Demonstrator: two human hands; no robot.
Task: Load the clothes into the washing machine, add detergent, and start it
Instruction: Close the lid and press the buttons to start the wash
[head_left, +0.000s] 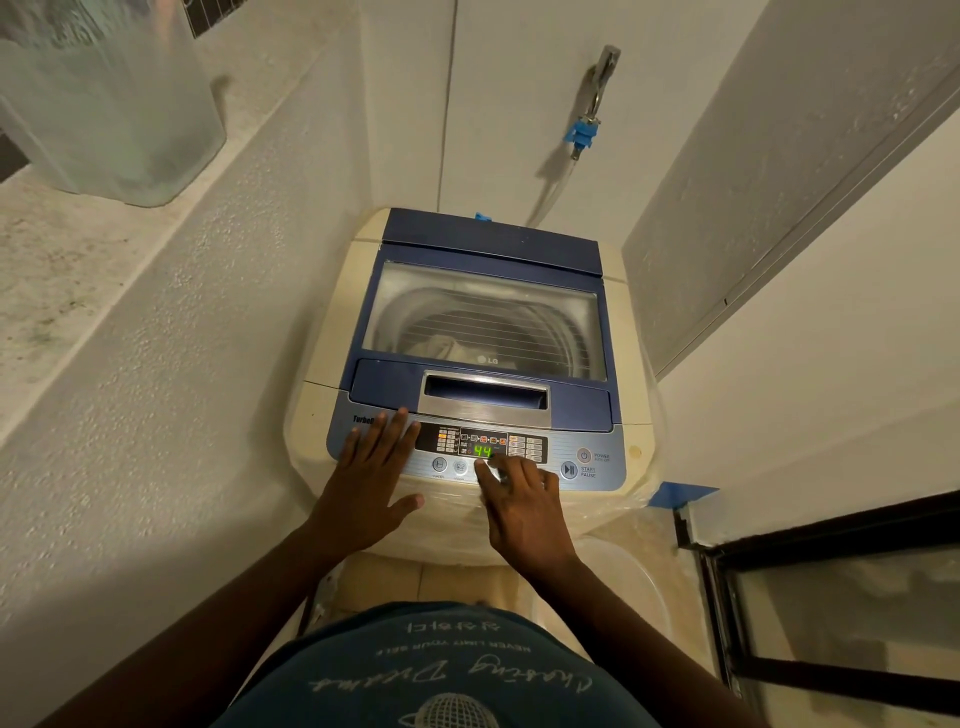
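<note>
A cream top-loading washing machine (322, 358) with a blue lid (483, 244) stands in a narrow alcove, lid down. Through the lid's clear window pale clothes (447, 345) show in the drum. The control panel (558, 449) is lit and its green display (483, 451) reads 44. My left hand (371, 483) lies flat, fingers spread, on the panel's left end. My right hand (519, 506) has its fingers curled with the index finger pressing a button just below the display. Round start/pause (569, 470) and power (584, 455) buttons sit to the right. No detergent is in view.
White walls close in left, back and right. A tap (602, 78) with a blue fitting and hose hangs on the back wall. A translucent plastic tub (104, 104) rests on the left ledge. A dark-framed glass door (831, 613) is at the lower right, blue tape (680, 493) beside it.
</note>
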